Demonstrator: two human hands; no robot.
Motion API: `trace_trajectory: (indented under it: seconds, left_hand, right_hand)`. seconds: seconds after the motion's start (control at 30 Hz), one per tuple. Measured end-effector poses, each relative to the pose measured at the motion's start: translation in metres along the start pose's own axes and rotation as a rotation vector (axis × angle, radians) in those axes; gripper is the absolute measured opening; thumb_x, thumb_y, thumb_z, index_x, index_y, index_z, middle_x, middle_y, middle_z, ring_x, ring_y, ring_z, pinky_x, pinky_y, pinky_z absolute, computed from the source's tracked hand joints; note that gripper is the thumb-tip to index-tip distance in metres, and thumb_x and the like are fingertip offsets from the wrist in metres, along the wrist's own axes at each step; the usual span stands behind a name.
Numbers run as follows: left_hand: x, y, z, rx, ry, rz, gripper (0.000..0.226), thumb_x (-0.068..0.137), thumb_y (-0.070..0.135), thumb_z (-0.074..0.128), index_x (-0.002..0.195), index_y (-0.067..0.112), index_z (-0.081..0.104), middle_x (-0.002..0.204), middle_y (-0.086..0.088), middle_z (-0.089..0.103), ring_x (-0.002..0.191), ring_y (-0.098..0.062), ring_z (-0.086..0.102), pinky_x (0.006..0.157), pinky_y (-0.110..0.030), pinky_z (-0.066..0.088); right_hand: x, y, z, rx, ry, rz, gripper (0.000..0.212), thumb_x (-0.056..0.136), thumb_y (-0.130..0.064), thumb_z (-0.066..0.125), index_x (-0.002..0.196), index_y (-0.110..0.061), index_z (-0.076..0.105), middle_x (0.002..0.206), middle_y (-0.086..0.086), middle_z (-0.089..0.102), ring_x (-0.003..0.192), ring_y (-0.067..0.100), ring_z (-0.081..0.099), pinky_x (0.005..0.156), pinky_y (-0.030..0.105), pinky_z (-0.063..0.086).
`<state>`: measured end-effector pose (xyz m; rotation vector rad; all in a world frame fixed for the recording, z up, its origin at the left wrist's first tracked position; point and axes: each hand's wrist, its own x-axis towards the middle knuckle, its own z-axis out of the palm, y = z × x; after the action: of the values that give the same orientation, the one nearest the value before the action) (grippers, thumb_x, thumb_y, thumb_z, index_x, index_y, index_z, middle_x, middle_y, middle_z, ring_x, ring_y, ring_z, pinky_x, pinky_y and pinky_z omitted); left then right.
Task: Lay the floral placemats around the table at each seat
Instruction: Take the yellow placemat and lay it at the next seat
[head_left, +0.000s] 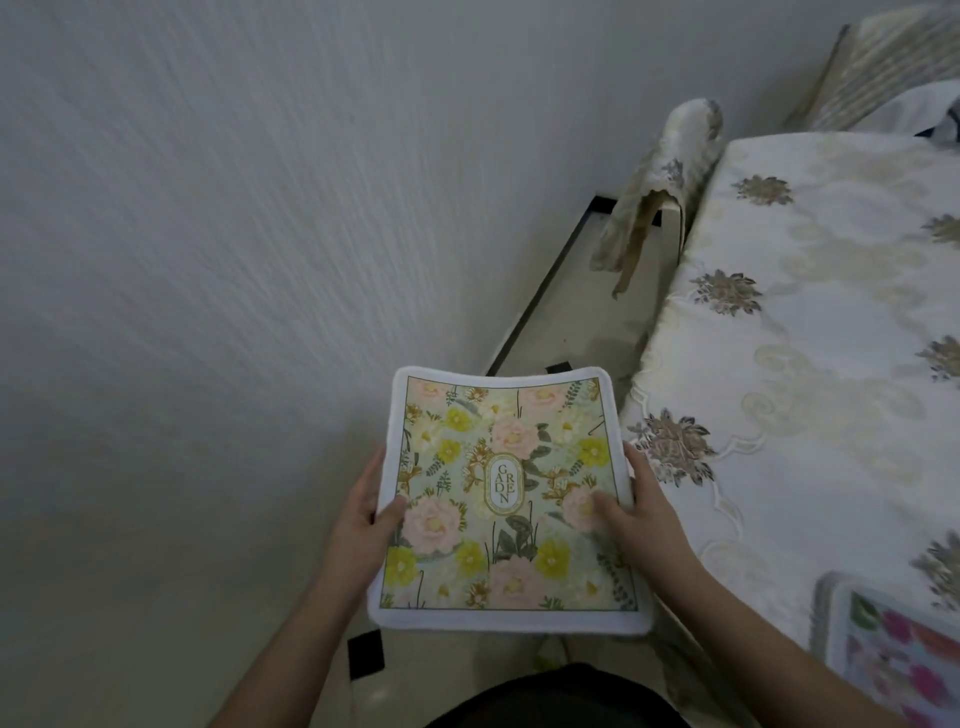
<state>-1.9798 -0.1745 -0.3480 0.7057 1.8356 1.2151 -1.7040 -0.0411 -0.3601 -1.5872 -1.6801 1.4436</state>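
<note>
The soft, white-bordered rectangular placemat printed with pink and yellow flowers (506, 493) is held flat in mid-air above the pale floor, left of the bench, its long axis running from six towards twelve o'clock and its far edge curling slightly upward; the oval "GARDEN" label at its centre reads upright. The left hand (363, 512) grasps the nine o'clock edge, thumb on top, and the right hand (636, 512) grasps the three o'clock edge likewise. At three o'clock stands the bench draped in glossy cream cloth with embroidered grey-brown flowers (810, 322). A second pink-patterned, white-edged mat (893, 654) lies on it at five o'clock. A fabric-covered chair back (675, 156) rises at one o'clock.
</note>
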Motion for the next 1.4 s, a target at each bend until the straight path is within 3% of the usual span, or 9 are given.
trace_trajectory:
  seconds: [0.27,0.4,0.47,0.57,0.73,0.9,1.03,1.23,1.4]
  left_hand:
    - [0.07,0.025,0.021,0.058,-0.069,0.001,0.06,0.098,0.012,0.057,0.144,0.045,0.039,0.123,0.001,0.069,0.099,-0.021,0.072,0.078,-0.052,0.06]
    - [0.109,0.038,0.031,0.058,-0.129,0.002,0.061,0.097,0.006,0.056,0.143,0.043,0.039,0.115,0.005,0.071,0.094,-0.018,0.074,0.071,-0.042,0.062]
    - [0.132,0.042,0.035,0.05,-0.154,-0.005,0.061,0.097,0.003,0.055,0.142,0.042,0.04,0.112,0.007,0.072,0.092,-0.016,0.074,0.067,-0.037,0.062]
    - [0.174,0.048,0.04,0.055,-0.207,0.008,0.061,0.097,0.003,0.055,0.144,0.039,0.041,0.117,0.002,0.071,0.094,-0.018,0.074,0.071,-0.041,0.062]
    - [0.249,0.064,0.045,0.08,-0.356,0.0,0.06,0.098,0.01,0.056,0.144,0.044,0.039,0.119,0.002,0.07,0.093,-0.018,0.074,0.072,-0.044,0.062]
    - [0.309,0.089,0.05,0.126,-0.476,0.042,0.059,0.098,0.008,0.055,0.142,0.043,0.04,0.118,0.009,0.066,0.094,-0.009,0.072,0.07,-0.032,0.062]
    - [0.345,0.106,0.063,0.194,-0.568,0.027,0.059,0.098,0.012,0.056,0.135,0.054,0.04,0.124,0.0,0.066,0.095,-0.019,0.072,0.072,-0.044,0.062]
    - [0.376,0.132,0.114,0.29,-0.767,0.056,0.06,0.097,0.013,0.057,0.143,0.048,0.039,0.124,0.001,0.065,0.091,-0.018,0.073,0.065,-0.034,0.062]
    - [0.393,0.149,0.16,0.35,-0.905,0.11,0.059,0.097,0.014,0.058,0.135,0.056,0.039,0.116,0.007,0.07,0.092,-0.015,0.074,0.074,-0.043,0.062]
  right_hand:
    - [0.05,-0.012,-0.014,0.022,0.066,0.053,0.061,0.094,-0.018,0.059,0.145,-0.035,0.03,0.11,-0.021,0.056,0.099,0.013,0.062,0.085,0.039,0.055]
    - [0.075,-0.019,-0.014,0.031,0.119,0.075,0.062,0.093,-0.019,0.06,0.146,-0.033,0.031,0.119,-0.016,0.057,0.105,0.014,0.061,0.086,0.039,0.054]
    - [0.087,-0.023,-0.013,0.041,0.157,0.092,0.063,0.092,-0.018,0.06,0.147,-0.031,0.032,0.122,-0.012,0.058,0.105,0.011,0.061,0.084,0.034,0.054]
    - [0.105,-0.03,-0.01,0.035,0.225,0.109,0.059,0.092,-0.015,0.06,0.144,-0.028,0.036,0.11,-0.022,0.056,0.095,-0.002,0.058,0.073,0.018,0.048]
    - [0.137,-0.045,0.004,0.042,0.346,0.217,0.06,0.091,-0.022,0.062,0.144,-0.034,0.035,0.123,-0.005,0.063,0.103,0.018,0.065,0.086,0.044,0.056]
    - [0.162,-0.068,0.025,0.113,0.47,0.314,0.061,0.094,-0.019,0.059,0.148,-0.028,0.031,0.123,-0.003,0.06,0.103,0.02,0.062,0.086,0.039,0.054]
    - [0.172,-0.075,0.038,0.17,0.579,0.369,0.061,0.094,-0.02,0.057,0.148,-0.029,0.032,0.127,-0.002,0.061,0.104,0.02,0.063,0.087,0.044,0.056]
    - [0.171,-0.062,0.029,0.242,0.736,0.462,0.059,0.096,-0.019,0.055,0.149,-0.025,0.031,0.127,-0.002,0.056,0.1,0.017,0.057,0.081,0.031,0.049]
    - [0.179,-0.046,0.016,0.289,0.822,0.512,0.056,0.098,-0.019,0.052,0.15,-0.023,0.03,0.131,0.001,0.055,0.1,0.017,0.054,0.076,0.028,0.045]
